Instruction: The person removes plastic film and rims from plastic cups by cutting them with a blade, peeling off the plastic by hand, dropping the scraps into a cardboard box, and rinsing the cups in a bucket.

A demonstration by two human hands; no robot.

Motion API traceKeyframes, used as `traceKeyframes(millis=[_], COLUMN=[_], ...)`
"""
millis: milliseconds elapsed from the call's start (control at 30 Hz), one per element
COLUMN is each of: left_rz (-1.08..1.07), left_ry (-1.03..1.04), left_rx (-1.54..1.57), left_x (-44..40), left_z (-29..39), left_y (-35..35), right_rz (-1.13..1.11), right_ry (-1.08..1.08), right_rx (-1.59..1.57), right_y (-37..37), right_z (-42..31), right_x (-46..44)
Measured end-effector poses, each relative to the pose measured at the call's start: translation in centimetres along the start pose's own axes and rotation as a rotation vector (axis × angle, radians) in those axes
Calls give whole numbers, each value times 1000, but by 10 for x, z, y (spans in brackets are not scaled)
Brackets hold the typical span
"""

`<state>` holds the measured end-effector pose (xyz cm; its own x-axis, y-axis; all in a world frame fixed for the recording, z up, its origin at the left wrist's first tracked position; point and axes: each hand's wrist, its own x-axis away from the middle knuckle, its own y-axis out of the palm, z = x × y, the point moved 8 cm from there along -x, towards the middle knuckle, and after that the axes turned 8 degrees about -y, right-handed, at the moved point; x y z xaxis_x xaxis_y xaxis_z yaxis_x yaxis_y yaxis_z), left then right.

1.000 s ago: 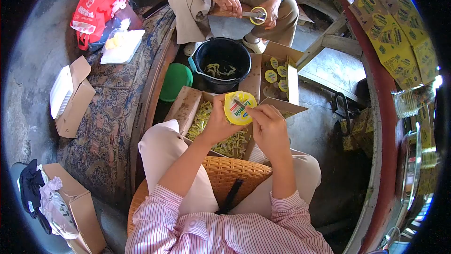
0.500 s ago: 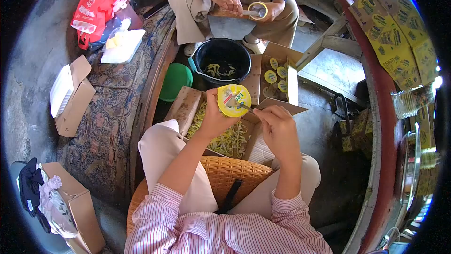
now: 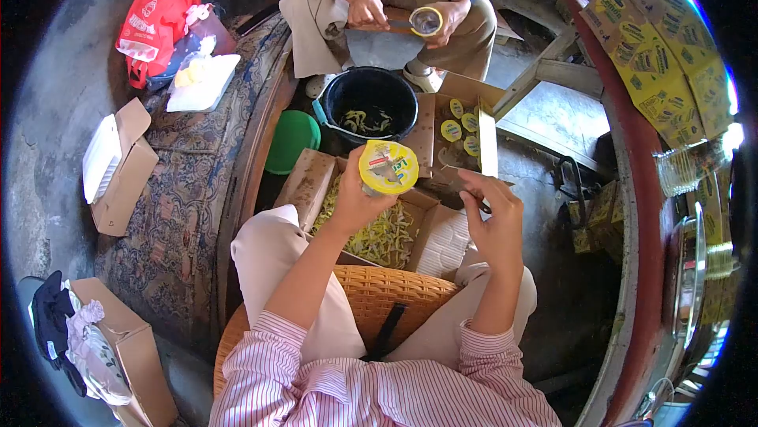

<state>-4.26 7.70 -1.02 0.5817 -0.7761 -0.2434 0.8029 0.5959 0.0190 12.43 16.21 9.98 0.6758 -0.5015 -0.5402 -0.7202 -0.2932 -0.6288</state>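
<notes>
My left hand (image 3: 359,204) is wrapped around a clear plastic cup (image 3: 371,190) with a yellow printed lid (image 3: 388,166), tilted towards me. A greyish patch shows on the lid's print; whether it is a cut, I cannot tell. My right hand (image 3: 499,218) is apart from the cup, to its right, with curled fingers. A small dark piece of a thin tool (image 3: 485,206) shows between thumb and fingers; the rest is hidden. Below the cup, a cardboard box (image 3: 426,231) holds many yellow and whitish strips (image 3: 375,237).
A black bucket (image 3: 410,123) with some strips inside stands ahead, beside a green lid (image 3: 294,141). Several lidded cups sit in a carton (image 3: 488,142). Opposite, a co-worker's hands (image 3: 367,10) hold a cup (image 3: 426,22) and a tool. A wooden frame (image 3: 572,73) stands right.
My right hand has drawn the thin tool off the lid and moved right and slightly down. The cup in my left hand has shifted slightly left. The co-worker's cup has tilted.
</notes>
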Motion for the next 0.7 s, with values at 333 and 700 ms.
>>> traceKeyframes(millis=[333,700], left_rz=[-178,-212], left_ry=[-30,-28], left_rx=[195,-104], left_x=[5,4], left_z=[-8,9], left_y=[15,23], right_rz=[89,32], right_ry=[-225,-452], right_rx=[150,246], right_y=[20,30], right_z=[3,-22], right_x=[2,1])
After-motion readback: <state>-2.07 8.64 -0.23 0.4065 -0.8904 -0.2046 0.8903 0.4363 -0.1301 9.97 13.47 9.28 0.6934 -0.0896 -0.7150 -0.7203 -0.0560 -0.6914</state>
